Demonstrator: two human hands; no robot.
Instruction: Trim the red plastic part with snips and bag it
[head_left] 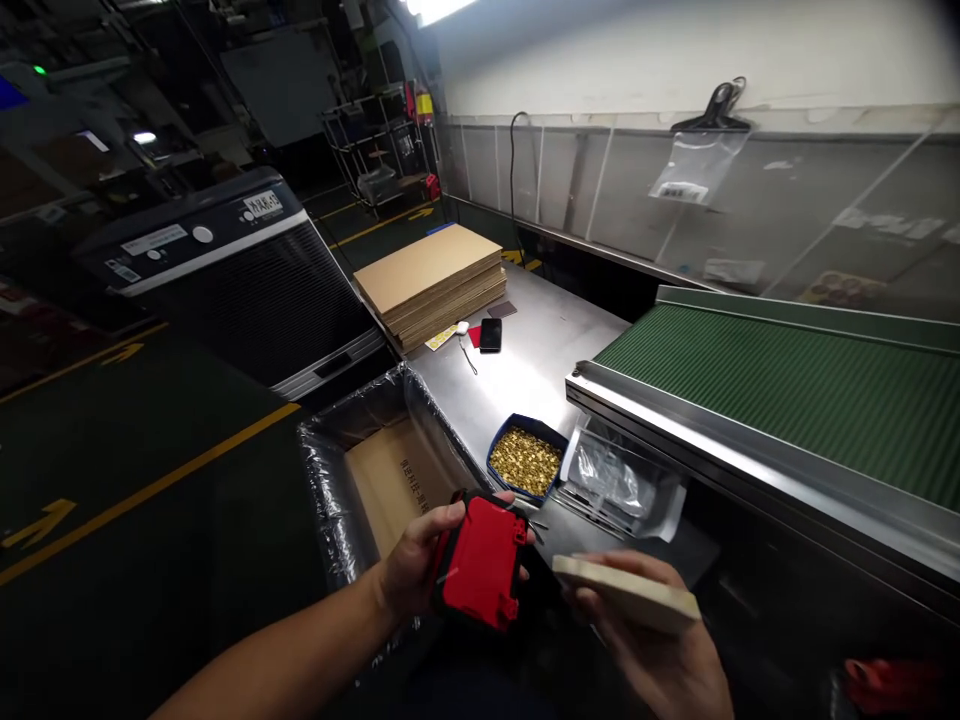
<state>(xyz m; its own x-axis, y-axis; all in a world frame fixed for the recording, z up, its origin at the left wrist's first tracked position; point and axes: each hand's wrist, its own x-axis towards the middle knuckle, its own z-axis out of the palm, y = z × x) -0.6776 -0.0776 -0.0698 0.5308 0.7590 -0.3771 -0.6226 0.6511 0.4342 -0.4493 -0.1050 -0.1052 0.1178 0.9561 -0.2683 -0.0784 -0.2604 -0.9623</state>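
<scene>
My left hand point(409, 565) is wrapped round a red and black plastic case point(481, 565) held low in front of me. My right hand point(660, 660) grips a flat beige slab point(626, 592), thumb under it, just right of the case. Beyond the hands a blue tray point(501, 443) full of small brass parts sits on the steel table point(525, 350). A pile of clear plastic bags point(619, 480) lies beside that tray.
A cardboard box lined with clear film point(375, 450) stands open left of the table. Stacked flat cardboard point(431, 280) and a black phone point(490, 334) lie further back. A green conveyor belt point(787, 385) runs along the right. A dark machine point(225, 270) stands at left.
</scene>
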